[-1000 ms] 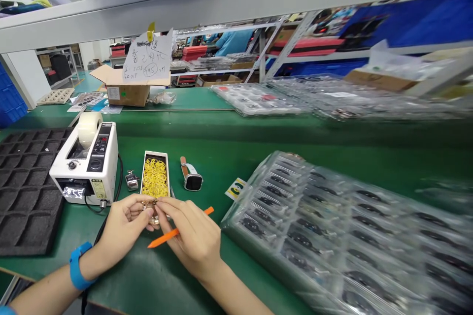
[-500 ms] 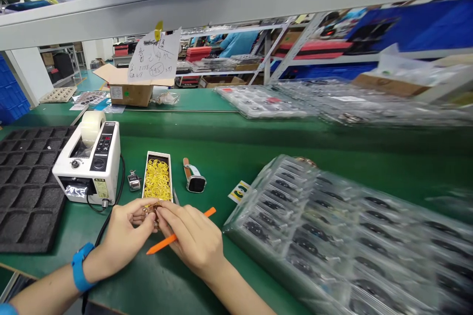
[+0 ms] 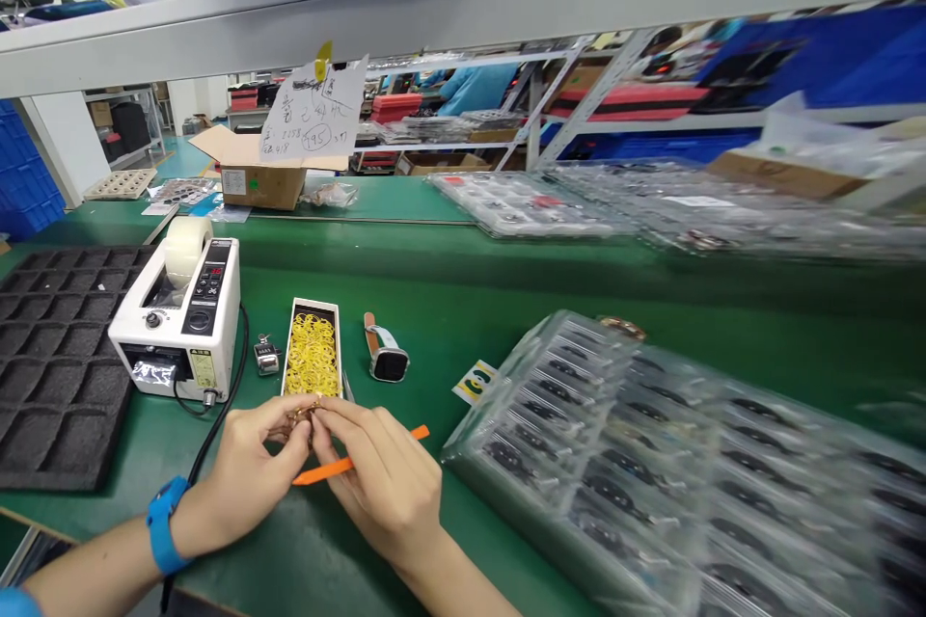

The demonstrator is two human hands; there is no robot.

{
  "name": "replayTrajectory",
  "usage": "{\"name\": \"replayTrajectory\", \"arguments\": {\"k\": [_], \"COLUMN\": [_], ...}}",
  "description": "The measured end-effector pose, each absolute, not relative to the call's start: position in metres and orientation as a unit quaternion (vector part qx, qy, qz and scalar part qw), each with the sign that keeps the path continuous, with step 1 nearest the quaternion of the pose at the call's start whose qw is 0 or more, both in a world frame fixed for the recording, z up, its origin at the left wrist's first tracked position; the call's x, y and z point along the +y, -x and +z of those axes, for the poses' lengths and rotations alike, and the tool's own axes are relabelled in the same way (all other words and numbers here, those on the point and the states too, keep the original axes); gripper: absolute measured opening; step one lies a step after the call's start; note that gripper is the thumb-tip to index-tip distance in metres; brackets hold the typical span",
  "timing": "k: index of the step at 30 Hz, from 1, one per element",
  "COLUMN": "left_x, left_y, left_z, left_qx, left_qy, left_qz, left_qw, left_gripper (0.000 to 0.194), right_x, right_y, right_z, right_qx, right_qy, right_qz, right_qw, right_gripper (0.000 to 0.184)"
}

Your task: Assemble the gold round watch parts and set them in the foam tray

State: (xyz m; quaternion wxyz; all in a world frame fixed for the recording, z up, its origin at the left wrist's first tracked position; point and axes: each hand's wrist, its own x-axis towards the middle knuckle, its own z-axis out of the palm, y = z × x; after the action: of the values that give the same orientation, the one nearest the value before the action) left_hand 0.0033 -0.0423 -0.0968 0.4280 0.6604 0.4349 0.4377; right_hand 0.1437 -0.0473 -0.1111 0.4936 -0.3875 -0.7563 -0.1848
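Note:
My left hand (image 3: 242, 463), with a blue band at the wrist, pinches a small rose-gold metal part (image 3: 302, 415), mostly hidden by fingers. My right hand (image 3: 391, 477) meets it there, its fingertips on the same part. An orange pointed plastic stick (image 3: 322, 472) is tucked in my right hand, its tip towards the lower left. Just beyond my fingers stands a white box (image 3: 295, 333) full of yellow rings (image 3: 313, 357). A watch (image 3: 389, 363) with a light and brown strap lies right of the box, and a metal tally counter (image 3: 266, 357) lies left of it.
At the left are a white tape dispenser (image 3: 184, 318) with its black cable and a black foam tray (image 3: 62, 386). Stacked clear trays (image 3: 579, 463) of dark parts fill the right side. A small yellow-and-white card (image 3: 474, 382) lies beside them. A shelf beam (image 3: 449, 0) crosses overhead.
The view has shifted slightly, so the scene sits a little further right. Both hands stay together at the part. The orange stick's tip has risen and the stick lies flatter.

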Motion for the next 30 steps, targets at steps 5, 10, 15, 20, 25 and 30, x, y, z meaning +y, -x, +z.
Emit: {"name": "replayTrajectory", "arguments": {"k": [5,10,15,20,25,30], "left_x": [-0.031,-0.023,-0.025,-0.026,-0.026,-0.025], "left_y": [-0.001,0.003,0.003,0.001,0.002,0.005], "left_z": [-0.092,-0.083,-0.08,-0.081,-0.08,-0.079], "left_qx": [0.435,0.431,0.426,0.408,0.393,0.397], "left_qy": [-0.547,-0.489,-0.486,-0.483,-0.493,-0.497], "left_qz": [0.442,0.413,0.362,0.366,0.368,0.368], "left_qw": [0.562,0.636,0.672,0.683,0.683,0.678], "left_gripper": [0.013,0.023,0.021,0.02,0.023,0.024], "right_x": [-0.046,-0.043,-0.045,-0.049,-0.05,-0.049], "right_y": [-0.152,-0.165,-0.166,-0.161,-0.158,-0.162], "right_z": [-0.104,-0.096,-0.093,-0.094,-0.096,-0.096], "right_qx": [-0.733,-0.72,-0.785,-0.798,-0.756,-0.768], "right_qy": [0.414,0.455,0.393,0.375,0.387,0.392], "right_qz": [0.003,0.261,0.31,0.316,0.353,0.337], "right_qw": [0.539,0.454,0.366,0.349,0.393,0.377], "right_gripper": [0.007,0.017,0.019,0.024,0.038,0.026]}}
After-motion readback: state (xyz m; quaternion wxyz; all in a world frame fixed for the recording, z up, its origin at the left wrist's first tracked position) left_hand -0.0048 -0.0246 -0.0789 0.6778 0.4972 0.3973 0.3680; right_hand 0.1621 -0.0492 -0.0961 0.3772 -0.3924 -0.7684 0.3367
